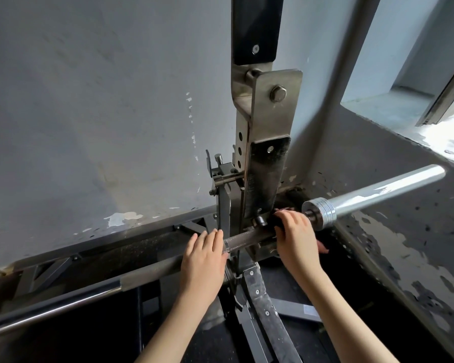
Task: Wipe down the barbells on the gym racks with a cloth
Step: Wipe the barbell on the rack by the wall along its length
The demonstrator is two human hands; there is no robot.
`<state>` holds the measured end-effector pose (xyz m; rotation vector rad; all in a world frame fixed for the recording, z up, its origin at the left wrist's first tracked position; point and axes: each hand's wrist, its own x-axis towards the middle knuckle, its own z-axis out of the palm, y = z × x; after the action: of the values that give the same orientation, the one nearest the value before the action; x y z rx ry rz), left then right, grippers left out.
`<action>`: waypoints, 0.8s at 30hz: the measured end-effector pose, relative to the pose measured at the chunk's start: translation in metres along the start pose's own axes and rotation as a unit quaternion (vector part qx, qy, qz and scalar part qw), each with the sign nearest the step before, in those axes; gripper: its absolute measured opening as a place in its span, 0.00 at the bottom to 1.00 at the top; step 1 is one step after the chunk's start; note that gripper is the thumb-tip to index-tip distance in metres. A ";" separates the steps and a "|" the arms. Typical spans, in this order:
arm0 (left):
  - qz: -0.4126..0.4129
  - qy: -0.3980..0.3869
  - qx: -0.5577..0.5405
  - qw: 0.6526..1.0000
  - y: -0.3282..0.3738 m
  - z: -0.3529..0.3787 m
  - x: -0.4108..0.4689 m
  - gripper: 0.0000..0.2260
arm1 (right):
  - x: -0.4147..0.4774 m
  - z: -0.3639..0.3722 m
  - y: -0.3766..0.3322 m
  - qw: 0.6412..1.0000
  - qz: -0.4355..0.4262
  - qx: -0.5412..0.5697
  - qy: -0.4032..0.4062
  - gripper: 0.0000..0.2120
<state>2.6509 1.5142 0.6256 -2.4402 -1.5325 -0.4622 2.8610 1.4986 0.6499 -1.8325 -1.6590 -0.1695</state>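
A steel barbell (249, 238) lies across the rack's hook, running from the lower left up to a shiny sleeve (383, 196) at the right. My left hand (203, 254) wraps over the knurled shaft just left of the rack upright (262, 163). My right hand (295, 233) grips a dark cloth (279, 218) around the shaft between the upright and the sleeve collar (319, 212). Most of the cloth is hidden under my fingers.
A grey wall (102, 113) stands close behind the rack. Dark rack base beams and a bench frame (260, 297) lie below the bar. A window recess (417, 87) opens at the upper right over a worn dark floor (404, 244).
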 end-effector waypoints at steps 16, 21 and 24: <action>-0.024 -0.081 -0.067 0.994 -0.004 -0.015 -0.004 0.23 | 0.000 -0.007 0.007 0.999 -0.005 -0.021 -0.031 0.18; -0.069 -0.016 -0.061 0.996 -0.019 -0.011 -0.018 0.21 | -0.017 0.012 -0.036 0.999 -0.023 0.026 -0.019 0.17; -0.074 0.005 -0.063 0.995 -0.018 -0.012 -0.019 0.20 | -0.023 0.005 -0.046 0.993 -0.087 0.037 -0.067 0.19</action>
<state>2.6252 1.5018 0.6297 -2.4222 -1.7368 -0.6155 2.8122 1.4813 0.6515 -1.6745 -1.8944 -0.0586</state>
